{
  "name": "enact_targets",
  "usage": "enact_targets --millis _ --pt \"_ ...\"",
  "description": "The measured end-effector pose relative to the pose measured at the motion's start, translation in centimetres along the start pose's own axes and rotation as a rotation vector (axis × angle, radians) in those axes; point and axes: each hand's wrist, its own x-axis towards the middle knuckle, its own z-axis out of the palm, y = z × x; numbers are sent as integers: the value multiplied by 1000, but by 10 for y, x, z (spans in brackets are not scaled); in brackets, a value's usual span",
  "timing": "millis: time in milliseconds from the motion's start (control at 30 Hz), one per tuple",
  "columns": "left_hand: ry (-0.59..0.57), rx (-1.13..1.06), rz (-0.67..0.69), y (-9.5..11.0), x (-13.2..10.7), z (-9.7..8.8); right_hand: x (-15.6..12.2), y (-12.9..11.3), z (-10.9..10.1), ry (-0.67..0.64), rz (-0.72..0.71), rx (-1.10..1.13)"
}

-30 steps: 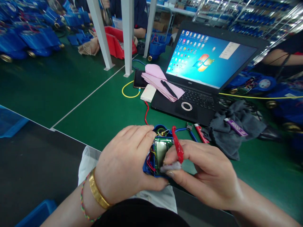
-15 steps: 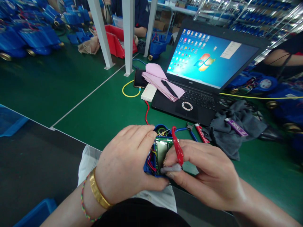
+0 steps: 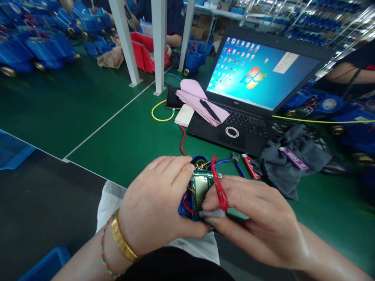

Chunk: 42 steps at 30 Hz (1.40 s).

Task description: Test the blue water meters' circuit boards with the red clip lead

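My left hand (image 3: 161, 197) wraps round a blue meter housing (image 3: 184, 212), holding it above the table's front edge. In the housing sits a green circuit board (image 3: 208, 176) with a pale display panel (image 3: 200, 187). Thin coloured wires show on its left and at its far end. My right hand (image 3: 258, 218) is closed, its thumb and fingers pinching a grey plug (image 3: 213, 213) against the near part of the board. From that plug a red wrapped cable (image 3: 219, 185) loops up over my fingers. Whether the plug is seated is hidden.
A laptop (image 3: 228, 142) stands ahead, with pink paper (image 3: 191, 88) and pens on it. Cutting pliers (image 3: 236, 158), a red tube (image 3: 250, 166) and a grey cloth (image 3: 281, 177) lie right. White posts (image 3: 158, 47) rise behind. Co-workers' arms and blue housings (image 3: 49, 47) surround the table.
Both hands stay almost in place around the housing. My right hand and the grey plug have shifted slightly downward, and the plug lies a little flatter.
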Motion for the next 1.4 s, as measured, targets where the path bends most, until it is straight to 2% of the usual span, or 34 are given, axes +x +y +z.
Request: enact_targets --millis 233,833,1400 --pt "-39 -15 -20 -1 0 0 0 2 1 3 -16 -5" --pt "-21 -22 -14 1 1 -1 -1 -1 3 21 -31 -101" --pt "-19 -14 4 0 0 -2 -1 -1 3 29 -39 -103"
